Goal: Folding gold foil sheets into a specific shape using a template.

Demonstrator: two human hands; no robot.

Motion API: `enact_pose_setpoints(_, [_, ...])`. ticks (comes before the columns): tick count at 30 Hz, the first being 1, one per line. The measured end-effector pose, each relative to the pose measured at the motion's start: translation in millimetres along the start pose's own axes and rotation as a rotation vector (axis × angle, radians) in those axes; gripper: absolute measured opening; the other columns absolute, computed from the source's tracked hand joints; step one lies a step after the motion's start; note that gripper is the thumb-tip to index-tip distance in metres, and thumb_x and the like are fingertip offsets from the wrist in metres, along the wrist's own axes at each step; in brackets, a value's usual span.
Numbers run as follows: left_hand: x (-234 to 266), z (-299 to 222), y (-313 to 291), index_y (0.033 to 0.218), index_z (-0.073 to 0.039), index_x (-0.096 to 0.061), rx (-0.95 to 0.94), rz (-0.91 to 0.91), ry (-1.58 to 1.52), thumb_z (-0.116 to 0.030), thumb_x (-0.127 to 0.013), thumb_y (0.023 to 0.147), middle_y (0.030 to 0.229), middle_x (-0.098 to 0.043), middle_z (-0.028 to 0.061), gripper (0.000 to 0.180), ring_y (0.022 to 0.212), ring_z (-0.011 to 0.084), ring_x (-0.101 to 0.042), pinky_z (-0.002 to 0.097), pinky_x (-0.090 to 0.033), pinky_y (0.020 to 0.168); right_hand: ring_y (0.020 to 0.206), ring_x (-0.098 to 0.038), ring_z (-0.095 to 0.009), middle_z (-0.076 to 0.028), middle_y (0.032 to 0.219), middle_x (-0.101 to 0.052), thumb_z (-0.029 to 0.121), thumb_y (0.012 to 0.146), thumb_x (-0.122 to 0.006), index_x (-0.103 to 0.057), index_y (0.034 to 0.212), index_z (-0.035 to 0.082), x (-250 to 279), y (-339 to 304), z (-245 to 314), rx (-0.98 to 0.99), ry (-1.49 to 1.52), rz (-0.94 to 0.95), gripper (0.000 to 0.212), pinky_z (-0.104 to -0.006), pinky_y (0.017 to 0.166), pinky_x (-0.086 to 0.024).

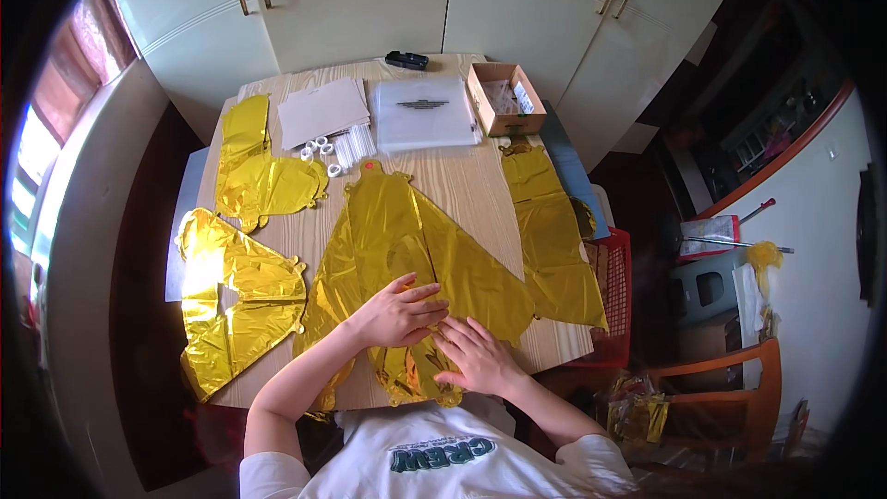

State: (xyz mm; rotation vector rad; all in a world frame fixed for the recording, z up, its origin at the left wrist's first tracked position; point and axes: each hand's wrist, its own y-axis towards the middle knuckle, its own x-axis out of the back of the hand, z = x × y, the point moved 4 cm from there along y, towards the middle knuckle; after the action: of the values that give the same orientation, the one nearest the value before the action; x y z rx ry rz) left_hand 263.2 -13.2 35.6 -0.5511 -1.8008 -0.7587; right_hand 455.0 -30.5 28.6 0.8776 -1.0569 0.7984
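Observation:
A large flat gold foil balloon [471,263] is spread over the middle of the table, its narrow end pointing away from me. My left hand [399,314] rests on its near part, palm down, fingers stretched to the right. Just beside it, my right hand [476,358] lies on the same foil with fingers spread, its fingertips close to the left hand's. Below the hands, the foil's near edge is crumpled at the table edge. More flat gold foil balloons lie around it: one at the far left [254,171], one at the near left [245,314], and one on the right [554,231].
Toward the back are grey-white cards [323,113], white ribbon rolls [334,170], white sticks [355,143], clear plastic bags [425,125], an open cardboard box [517,120] and a black object [407,60]. Right of the table stand a red basket [614,314] and a wooden chair [762,397].

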Motion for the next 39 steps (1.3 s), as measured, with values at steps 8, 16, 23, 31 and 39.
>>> enact_pose_setpoints(8, [-3.9,2.3,-1.7,0.128,-0.018,-0.064,0.011,0.013,-0.006,-0.032,-0.062,0.091,0.136,-0.060,-0.0015,0.040,0.135,0.0215,-0.048,0.0540,-0.033,0.112,0.136,-0.045,-0.031,-0.019,0.140,-0.053,0.045,0.095,-0.056,-0.057,0.131,-0.002,-3.1,-14.2,13.9,0.049,0.036,0.048,0.060,-0.0470,0.116,-0.031])
enact_pose_setpoints(16, [-2.6,3.0,-1.5,0.126,-0.017,-0.065,0.018,0.018,-0.014,-0.034,-0.060,0.092,0.136,-0.060,-0.0014,0.039,0.136,0.0212,-0.047,0.0533,-0.033,0.113,0.137,-0.046,-0.031,-0.020,0.141,-0.054,0.039,0.093,-0.061,-0.056,0.131,-0.005,-1.2,-41.7,32.9,0.094,0.164,0.079,0.058,-0.0464,0.116,-0.030])
enact_pose_setpoints(23, [-4.6,3.8,-1.9,0.130,-0.018,-0.063,0.017,0.015,-0.025,-0.033,-0.062,0.091,0.137,-0.059,-0.0017,0.041,0.135,0.0215,-0.048,0.0541,-0.034,0.111,0.134,-0.050,-0.026,-0.015,0.138,-0.058,0.034,0.090,-0.065,-0.060,0.129,-0.002,-1.1,-59.8,36.7,0.103,0.201,0.064,0.053,-0.0454,0.115,-0.033])
enact_pose_setpoints(31, [-2.0,1.5,-0.9,0.130,-0.033,-0.063,-0.034,0.000,-0.007,-0.030,-0.063,0.089,0.137,-0.058,0.0007,0.041,0.134,0.0256,-0.048,0.0538,-0.036,0.110,0.130,-0.054,-0.023,-0.013,0.136,-0.060,0.034,0.090,-0.065,-0.062,0.128,0.002,1.4,-56.8,34.0,0.107,0.203,0.052,0.050,-0.0469,0.114,-0.033])
enact_pose_setpoints(39, [-0.6,1.5,-1.4,0.129,-0.033,-0.064,-0.037,-0.014,-0.028,-0.029,-0.064,0.088,0.137,-0.059,0.0014,0.040,0.133,0.0260,-0.049,0.0536,-0.037,0.110,0.133,-0.049,-0.017,-0.004,0.140,-0.057,0.035,0.091,-0.065,-0.060,0.133,0.010,1.3,-57.0,33.4,0.110,0.150,0.084,0.049,-0.0483,0.117,-0.026])
